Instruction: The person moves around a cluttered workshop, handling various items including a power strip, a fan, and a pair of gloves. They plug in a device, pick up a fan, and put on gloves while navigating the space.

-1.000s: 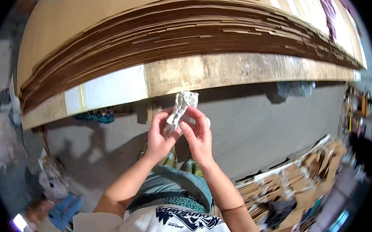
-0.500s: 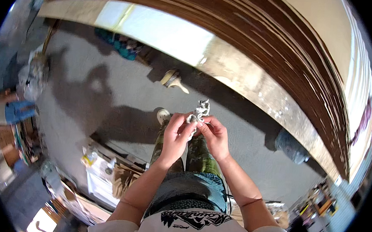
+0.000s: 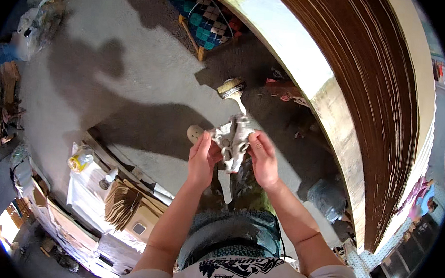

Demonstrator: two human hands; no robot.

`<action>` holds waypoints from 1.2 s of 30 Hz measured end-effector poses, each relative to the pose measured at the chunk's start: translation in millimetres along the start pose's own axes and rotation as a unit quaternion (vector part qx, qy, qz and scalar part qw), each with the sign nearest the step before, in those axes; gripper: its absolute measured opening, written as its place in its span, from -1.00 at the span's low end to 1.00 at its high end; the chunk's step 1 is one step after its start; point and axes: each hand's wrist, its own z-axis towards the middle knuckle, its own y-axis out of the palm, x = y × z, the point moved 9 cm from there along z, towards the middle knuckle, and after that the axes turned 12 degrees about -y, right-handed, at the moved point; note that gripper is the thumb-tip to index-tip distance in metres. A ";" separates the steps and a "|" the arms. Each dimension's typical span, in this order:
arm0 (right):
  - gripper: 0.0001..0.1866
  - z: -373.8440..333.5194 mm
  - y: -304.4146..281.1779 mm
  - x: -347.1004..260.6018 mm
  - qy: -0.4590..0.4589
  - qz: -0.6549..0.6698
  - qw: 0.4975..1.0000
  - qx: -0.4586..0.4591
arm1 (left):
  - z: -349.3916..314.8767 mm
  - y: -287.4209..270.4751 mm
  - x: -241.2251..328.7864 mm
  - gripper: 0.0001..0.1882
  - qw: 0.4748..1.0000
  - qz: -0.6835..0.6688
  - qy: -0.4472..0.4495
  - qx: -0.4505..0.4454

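Note:
A crumpled grey-white piece of what looks like cloth [image 3: 235, 140] is stretched between my two hands, above my legs. My left hand [image 3: 201, 157] pinches its left edge between thumb and fingers. On the opposite edge, my right hand [image 3: 263, 160] grips it the same way. A pale strip [image 3: 225, 186] shows below the bundle; whether it is part of it I cannot tell. Just beyond lies a wide brush [image 3: 232, 89] with a pale handle, on the grey floor. One of my light clogs [image 3: 195, 133] shows beside my left hand.
A tall stack of thin brown-edged sheets [image 3: 349, 96] rises on the right, on a pale board [image 3: 338, 103]. A checkered cloth [image 3: 210, 22] covers something wooden-legged at the far side. Plastic-wrapped bulk [image 3: 326, 198] sits under the stack's edge. Brown gloves [image 3: 121, 201] lie on the lower-left surface.
The crumpled cloth has been spread wider, and my hands have moved apart. My view has turned, so the stack now stands more to the right.

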 end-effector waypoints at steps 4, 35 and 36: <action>-0.75 27.7 48.2 19.6 -0.231 -0.364 0.889 -0.155 | 32.1 -41.2 17.2 -0.68 0.993 0.097 0.064 0.036; -0.34 445.2 28.9 144.2 -0.261 0.114 0.955 -0.079 | 477.7 -128.2 145.6 -0.53 0.873 0.198 0.425 0.133; -0.34 449.5 32.7 144.3 -0.241 0.121 0.959 -0.083 | 481.3 -101.7 165.4 -0.55 0.808 0.314 0.481 0.127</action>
